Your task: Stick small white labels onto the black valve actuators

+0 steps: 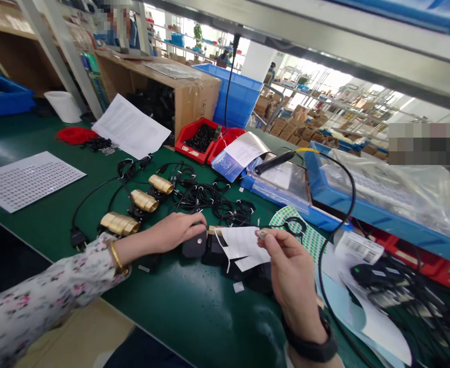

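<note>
My left hand [177, 231], at the end of a floral sleeve, has its fingers bent and pressed together on a black box [194, 246] with a small round silver mark. Just above white paper strips [242, 244], my right hand [288, 263] pinches a small clear or silvery piece [261, 234] between thumb and forefinger. These strips lie over more black boxes [212, 251]. Brass valve bodies [120, 223] stand left of my left hand, beside coiled black cables [200, 197]. A small white square [239, 287] lies on the green table.
A sheet of small labels [31, 179] lies at the left. Red bins [196, 152] and a cardboard box [198, 97] stand behind. Green-dotted sheets [292, 217], a black cable [324, 255] and blue trays [394, 212] are at the right. A metal shelf beam [286, 30] crosses overhead.
</note>
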A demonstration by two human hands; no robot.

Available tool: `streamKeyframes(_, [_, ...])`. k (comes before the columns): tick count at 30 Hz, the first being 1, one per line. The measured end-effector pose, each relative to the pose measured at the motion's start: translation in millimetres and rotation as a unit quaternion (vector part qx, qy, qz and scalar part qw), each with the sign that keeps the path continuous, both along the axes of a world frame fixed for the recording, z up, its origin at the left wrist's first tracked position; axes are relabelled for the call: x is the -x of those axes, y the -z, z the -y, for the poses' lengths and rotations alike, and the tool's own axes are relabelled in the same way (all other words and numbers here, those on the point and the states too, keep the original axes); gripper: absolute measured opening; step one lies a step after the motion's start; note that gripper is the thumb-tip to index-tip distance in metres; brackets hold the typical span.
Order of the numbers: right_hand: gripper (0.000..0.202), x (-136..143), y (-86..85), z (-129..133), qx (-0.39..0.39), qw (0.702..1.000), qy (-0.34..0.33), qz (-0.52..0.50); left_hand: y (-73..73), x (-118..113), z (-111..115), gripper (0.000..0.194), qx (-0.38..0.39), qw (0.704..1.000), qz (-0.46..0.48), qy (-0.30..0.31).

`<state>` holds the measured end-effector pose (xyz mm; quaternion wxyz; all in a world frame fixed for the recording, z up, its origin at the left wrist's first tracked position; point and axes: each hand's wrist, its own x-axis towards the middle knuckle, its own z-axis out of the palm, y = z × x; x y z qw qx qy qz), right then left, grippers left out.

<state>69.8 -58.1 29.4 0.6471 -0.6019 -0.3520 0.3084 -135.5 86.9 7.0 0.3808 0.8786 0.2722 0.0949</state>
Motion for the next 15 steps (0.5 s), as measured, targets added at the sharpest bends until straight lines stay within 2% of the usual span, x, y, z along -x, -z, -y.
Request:
streamKeyframes(3, [0.015, 29, -0.1, -29, 0.009, 0.992, -0.116, -0.051, 0.7, -7, -24, 0.043, 0.04, 0.999, 0.024, 0.005])
streamKeyframes(5, [0.01, 49, 5.4, -44, 0.026, 0.985, -0.172, -0.005, 4.0, -12, -34, 0.045, 0.052, 0.998, 0.038, 0.005])
streamKeyframes(7, [0.007, 65, 13.2, -53, 0.027, 0.981, -0.178, 0.077, 7.8, -15, -37, 0.048, 0.061, 0.997, 0.051, 0.002])
streamKeyframes(10, [0.01, 79, 22.2, -59, 0.008, 0.974, -0.137, 0.18, 11.3, -16, -36, 0.05, 0.075, 0.995, 0.066, 0.0])
streamKeyframes(15, [0.014, 80, 23.9, -60, -0.001, 0.955, -0.135, 0.264, 10.7, -14, -35, 0.046, 0.09, 0.993, 0.074, 0.004])
